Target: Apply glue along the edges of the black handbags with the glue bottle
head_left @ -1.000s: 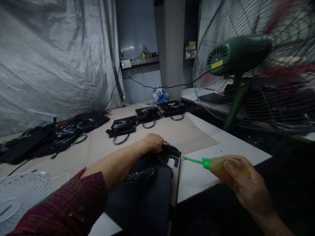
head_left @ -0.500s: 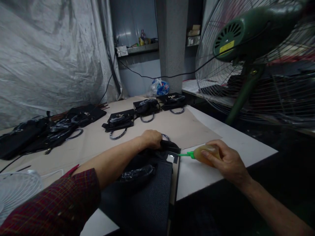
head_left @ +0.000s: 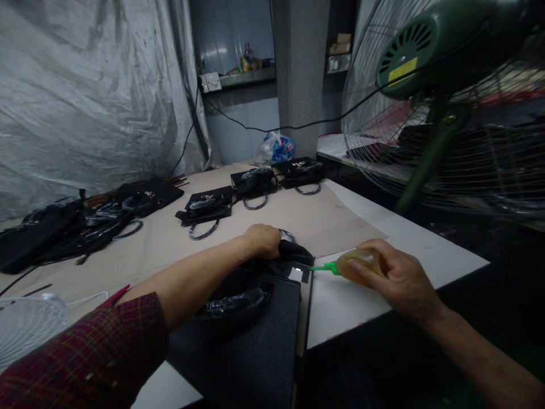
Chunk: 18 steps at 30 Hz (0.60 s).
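A black handbag (head_left: 259, 335) of grained material lies before me, its wrapped handle (head_left: 236, 301) on the near face. My left hand (head_left: 264, 241) is closed on the bag's far upper part, its fingertips hidden behind the dark material. In my right hand (head_left: 400, 275) is a squeeze bottle (head_left: 357, 266) of amber liquid, probably glue. The bottle's thin green nozzle (head_left: 321, 268) points left, its tip at the bag's edge beside a small white patch (head_left: 296, 274). Whether liquid comes out I cannot tell.
Several black handbags (head_left: 206, 204) lie across the paper-covered table (head_left: 323, 216). A large green fan (head_left: 419, 48) stands at the right, and a small white fan (head_left: 32, 329) at the lower left. A dark cable (head_left: 315, 122) hangs across the back.
The view has shifted slightly. Both hands keep nearly the same places, with the nozzle tip still at the bag's edge.
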Each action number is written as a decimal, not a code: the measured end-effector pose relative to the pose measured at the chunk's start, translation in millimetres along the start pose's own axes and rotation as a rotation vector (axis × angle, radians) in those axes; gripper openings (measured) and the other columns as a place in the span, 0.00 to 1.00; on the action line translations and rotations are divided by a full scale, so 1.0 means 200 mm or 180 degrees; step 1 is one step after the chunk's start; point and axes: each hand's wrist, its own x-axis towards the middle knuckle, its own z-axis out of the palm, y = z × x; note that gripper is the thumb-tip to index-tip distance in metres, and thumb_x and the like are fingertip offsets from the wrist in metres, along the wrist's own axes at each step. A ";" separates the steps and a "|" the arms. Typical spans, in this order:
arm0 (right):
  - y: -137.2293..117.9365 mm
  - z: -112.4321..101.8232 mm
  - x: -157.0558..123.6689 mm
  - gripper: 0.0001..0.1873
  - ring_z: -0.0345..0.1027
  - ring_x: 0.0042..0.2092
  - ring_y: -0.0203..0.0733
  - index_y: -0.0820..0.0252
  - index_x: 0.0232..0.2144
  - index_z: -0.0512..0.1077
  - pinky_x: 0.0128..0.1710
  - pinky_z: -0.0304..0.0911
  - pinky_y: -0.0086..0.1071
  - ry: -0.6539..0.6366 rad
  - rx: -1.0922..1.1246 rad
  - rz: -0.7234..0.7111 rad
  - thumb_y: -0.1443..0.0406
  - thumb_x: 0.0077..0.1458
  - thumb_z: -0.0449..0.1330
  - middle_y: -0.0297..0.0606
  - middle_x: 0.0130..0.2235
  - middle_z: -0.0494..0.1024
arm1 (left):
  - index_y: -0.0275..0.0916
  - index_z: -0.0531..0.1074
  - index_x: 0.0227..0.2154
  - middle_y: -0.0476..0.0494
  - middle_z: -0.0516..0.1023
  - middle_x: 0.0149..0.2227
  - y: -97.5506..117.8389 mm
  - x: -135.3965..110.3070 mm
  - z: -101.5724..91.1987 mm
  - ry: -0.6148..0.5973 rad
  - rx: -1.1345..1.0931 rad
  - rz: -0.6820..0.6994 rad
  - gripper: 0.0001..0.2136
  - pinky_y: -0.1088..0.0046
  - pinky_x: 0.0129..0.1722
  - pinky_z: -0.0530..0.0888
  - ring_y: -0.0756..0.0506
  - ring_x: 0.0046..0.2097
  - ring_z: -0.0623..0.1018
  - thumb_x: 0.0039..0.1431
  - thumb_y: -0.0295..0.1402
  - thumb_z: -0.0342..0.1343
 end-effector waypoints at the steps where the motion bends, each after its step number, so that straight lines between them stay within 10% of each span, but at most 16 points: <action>1: 0.00 0.00 0.00 0.17 0.71 0.25 0.45 0.50 0.32 0.75 0.27 0.65 0.38 0.0028 -0.0011 -0.0010 0.45 0.54 0.65 0.33 0.26 0.78 | 0.38 0.82 0.47 0.30 0.85 0.48 0.00 0.00 0.00 -0.0004 0.0003 -0.0001 0.23 0.59 0.51 0.79 0.32 0.51 0.82 0.55 0.48 0.63; 18: -0.02 0.01 0.00 0.19 0.69 0.24 0.42 0.52 0.33 0.75 0.25 0.64 0.37 0.0180 -0.0191 -0.0482 0.44 0.59 0.63 0.35 0.27 0.76 | 0.37 0.81 0.48 0.30 0.84 0.49 -0.01 0.01 0.01 -0.0032 -0.0050 -0.0031 0.24 0.58 0.52 0.79 0.31 0.52 0.82 0.54 0.49 0.64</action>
